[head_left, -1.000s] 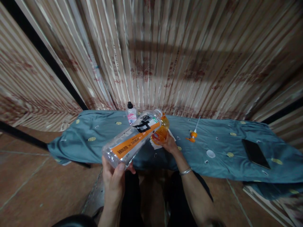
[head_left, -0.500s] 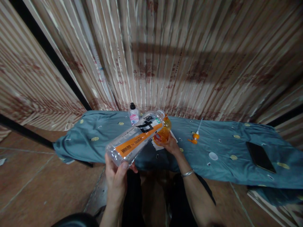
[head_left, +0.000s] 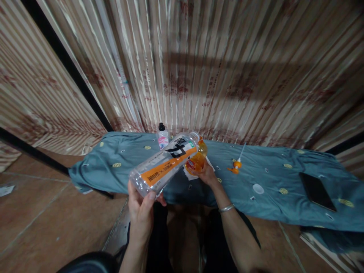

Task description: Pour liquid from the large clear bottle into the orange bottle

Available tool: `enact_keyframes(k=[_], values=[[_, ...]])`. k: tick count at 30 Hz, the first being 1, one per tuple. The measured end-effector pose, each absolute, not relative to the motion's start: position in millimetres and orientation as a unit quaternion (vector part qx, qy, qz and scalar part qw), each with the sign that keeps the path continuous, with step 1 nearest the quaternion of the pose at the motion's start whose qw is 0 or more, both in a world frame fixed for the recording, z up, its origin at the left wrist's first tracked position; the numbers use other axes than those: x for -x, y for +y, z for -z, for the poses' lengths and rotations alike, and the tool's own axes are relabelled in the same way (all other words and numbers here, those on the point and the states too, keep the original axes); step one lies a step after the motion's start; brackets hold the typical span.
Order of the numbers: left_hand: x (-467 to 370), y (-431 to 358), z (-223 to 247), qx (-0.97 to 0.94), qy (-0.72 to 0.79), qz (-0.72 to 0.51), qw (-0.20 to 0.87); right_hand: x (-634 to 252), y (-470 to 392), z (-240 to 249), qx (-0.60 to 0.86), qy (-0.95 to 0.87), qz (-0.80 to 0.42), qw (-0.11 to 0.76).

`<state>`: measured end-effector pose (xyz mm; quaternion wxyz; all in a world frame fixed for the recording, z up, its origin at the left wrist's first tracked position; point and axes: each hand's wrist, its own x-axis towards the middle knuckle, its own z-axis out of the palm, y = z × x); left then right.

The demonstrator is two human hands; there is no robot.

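Observation:
A large clear plastic bottle [head_left: 166, 163] with an orange and black label is tilted, its neck up and to the right. My left hand [head_left: 142, 206] is closed around its base. The bottle's mouth is at the top of an orange see-through bottle [head_left: 196, 161]; whether they touch I cannot tell. My right hand [head_left: 207, 173] grips that orange bottle, which stands on a white paper [head_left: 191, 176]. To the right an orange pump top [head_left: 234, 167] with a pale tube lies on the cloth. Any liquid passing between the bottles is too small to tell.
A small clear bottle with a black cap [head_left: 163, 137] stands behind. On the blue-green cloth [head_left: 273, 197] lie a dark phone [head_left: 317, 191] and a clear round disc [head_left: 258, 189]. Striped curtain [head_left: 227, 76] hangs behind, with black poles [head_left: 68, 68] at the sides.
The whole view has shifted slightly, so everything sits a little further right. Both hands keep their hold, and the clear bottle stays tilted at the orange bottle's top.

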<state>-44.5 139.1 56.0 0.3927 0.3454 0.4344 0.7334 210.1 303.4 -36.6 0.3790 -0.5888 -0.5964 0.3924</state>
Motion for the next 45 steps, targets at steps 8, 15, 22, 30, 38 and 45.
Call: enact_keyframes(k=[8, 15, 22, 30, 38, 45], values=[[28, 135, -73, -0.325, 0.433, -0.746, 0.388, -209, 304, 40, 0.597, -0.594, -0.387, 0.376], [18, 130, -80, -0.289, 0.434, -0.758, 0.392, -211, 305, 40, 0.600, -0.600, -0.383, 0.366], [20, 132, -77, -0.295, 0.432, -0.755, 0.396, -209, 301, 40, 0.597, -0.603, -0.371, 0.378], [43, 140, -58, -0.336, 0.434, -0.732, 0.404, -212, 303, 40, 0.604, -0.606, -0.370, 0.363], [51, 143, -50, -0.345, 0.432, -0.729, 0.403, -210, 304, 41, 0.610, -0.602, -0.367, 0.362], [52, 143, -51, -0.358, 0.428, -0.732, 0.391, -210, 305, 41, 0.605, -0.610, -0.358, 0.365]])
